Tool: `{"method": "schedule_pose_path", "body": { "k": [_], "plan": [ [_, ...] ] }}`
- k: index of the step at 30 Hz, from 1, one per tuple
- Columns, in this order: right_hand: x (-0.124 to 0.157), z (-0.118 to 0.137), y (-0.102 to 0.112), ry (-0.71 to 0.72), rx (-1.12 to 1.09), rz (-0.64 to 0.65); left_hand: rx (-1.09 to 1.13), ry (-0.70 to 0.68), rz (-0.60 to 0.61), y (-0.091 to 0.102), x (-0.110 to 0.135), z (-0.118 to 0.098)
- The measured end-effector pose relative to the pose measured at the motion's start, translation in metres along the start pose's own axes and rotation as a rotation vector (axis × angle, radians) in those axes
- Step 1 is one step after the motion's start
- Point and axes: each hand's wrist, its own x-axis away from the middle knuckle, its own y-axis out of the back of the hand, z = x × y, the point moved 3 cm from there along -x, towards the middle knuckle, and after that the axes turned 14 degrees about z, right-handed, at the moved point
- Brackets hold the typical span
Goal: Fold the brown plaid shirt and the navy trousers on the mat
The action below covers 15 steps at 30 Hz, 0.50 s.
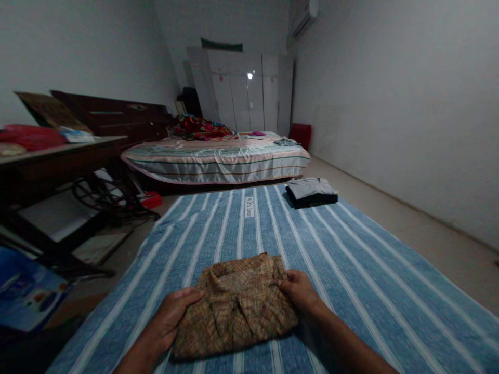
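**Plaid shirt held at the near edge of a striped mattress**

A dim room with bare pale grey walls and a beige floor; a wide blue mattress with white stripes fills the foreground, a small white label near its far edge; beyond it lies a second bed in a pale striped sheet, and a white wardrobe stands against the far wall; a dark wooden table with a black iron wheel beneath it stands along the left; a folded stack of grey and black clothes sits at the mattress's far right corner; a folded brown plaid shirt lies at the middle of the near edge, collar up; the left hand grips its left side, thumb on top, fingers tucked out of sight; the right hand has fingers pinched together on its right edge.
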Motion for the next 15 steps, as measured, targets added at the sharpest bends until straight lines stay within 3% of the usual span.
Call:
{"method": "schedule_pose_path", "body": {
  "k": [5, 9, 12, 15],
  "plan": [
    [0.002, 0.006, -0.002, 0.096, -0.044, 0.069, 0.014, -0.054, -0.026, -0.014, 0.004, -0.010],
    [0.003, 0.027, 0.007, 0.134, -0.105, 0.147, -0.043, -0.078, -0.026, -0.022, -0.002, -0.027],
    [0.002, 0.058, 0.029, 0.142, -0.105, 0.167, -0.091, -0.119, 0.004, -0.042, -0.016, -0.045],
    [-0.009, 0.097, 0.065, 0.150, 0.014, 0.100, -0.099, -0.183, 0.089, -0.077, -0.043, -0.063]
  ]
}}
